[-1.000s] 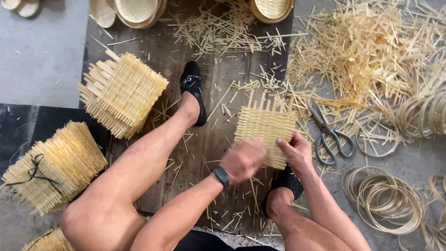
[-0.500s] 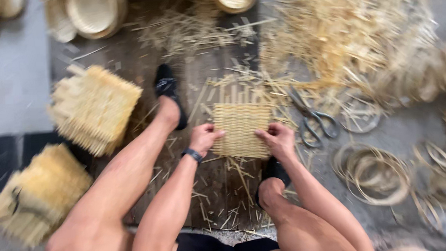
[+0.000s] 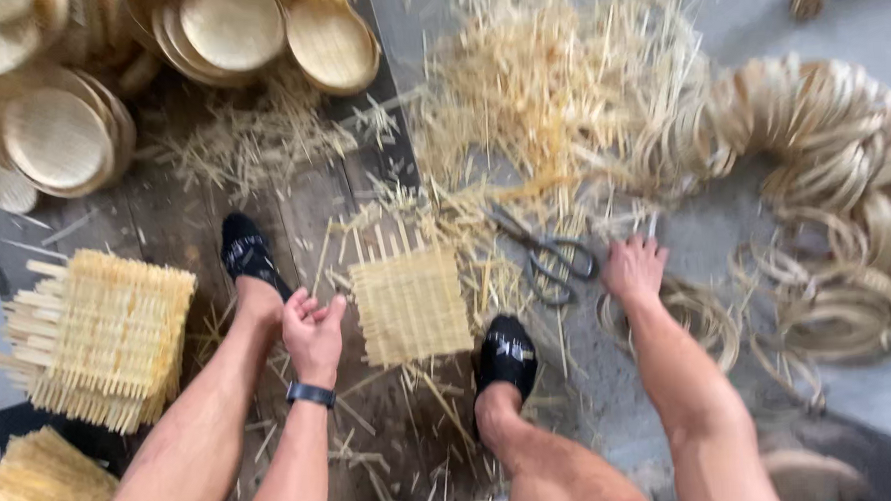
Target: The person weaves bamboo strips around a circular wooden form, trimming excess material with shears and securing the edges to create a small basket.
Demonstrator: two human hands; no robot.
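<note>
Two surfaces: plank floor (image 3: 313,201), grey concrete (image 3: 746,17), straw-strewn.

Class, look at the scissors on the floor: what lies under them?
The scissors rest on loose bamboo strips scattered over the grey floor, just left of the right hand. Whatever lies directly beneath the blades is covered.

One head-worn camera looks steeply down, close over the plank floor (image 3: 293,202)
</note>
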